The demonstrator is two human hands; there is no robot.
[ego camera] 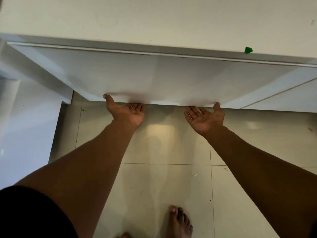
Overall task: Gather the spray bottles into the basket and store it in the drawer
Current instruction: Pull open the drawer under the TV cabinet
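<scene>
Head view: left hand [127, 112] and right hand [204, 117] palm-up, fingers hooked under drawer front [154, 76] lower edge. Thumbs pressed on its face. Bare foot [180, 222] on tiled floor [163, 182].

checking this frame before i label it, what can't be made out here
- Basket and spray bottles: none show in the head view; the drawer front hides whatever is inside.
- Fingertips of the left hand and right hand: tucked under the drawer's lower edge.
- Green thing on the counter: too small to identify.
- Second foot: cut off by the bottom edge.
</scene>
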